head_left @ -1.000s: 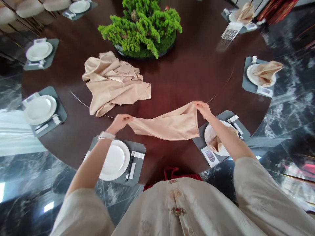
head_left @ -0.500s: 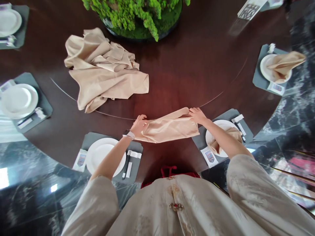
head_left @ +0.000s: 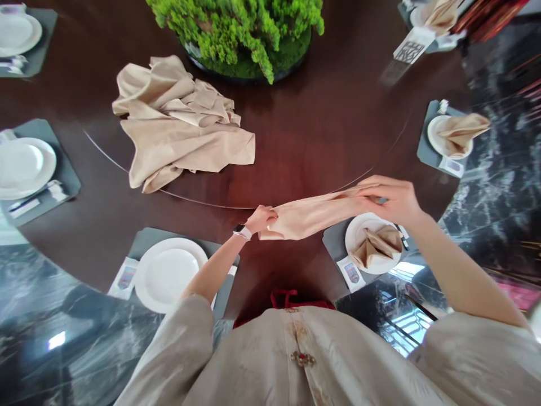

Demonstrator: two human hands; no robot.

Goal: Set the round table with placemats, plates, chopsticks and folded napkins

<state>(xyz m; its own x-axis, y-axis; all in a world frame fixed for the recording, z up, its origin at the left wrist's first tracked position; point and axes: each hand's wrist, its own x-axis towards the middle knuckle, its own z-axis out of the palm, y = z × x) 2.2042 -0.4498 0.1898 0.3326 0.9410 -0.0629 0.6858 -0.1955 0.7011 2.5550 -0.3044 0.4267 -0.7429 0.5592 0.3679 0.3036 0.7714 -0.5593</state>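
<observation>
Near the desk's (head_left: 296,146) front edge, the left hand (head_left: 258,219) and right hand (head_left: 399,197) have fingers gripping opposite ends of a napkin (head_left: 310,217).

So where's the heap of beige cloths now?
In the head view, the heap lies left of centre on the table, below-left of the green plant.

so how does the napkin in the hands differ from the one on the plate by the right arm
The held napkin is drawn out long and narrow between the left hand and right hand; the plated napkin is compact, folded into points.
No hand touches the plated napkin, which sits on a white plate, unlike the held napkin.
Both are beige cloth.
</observation>
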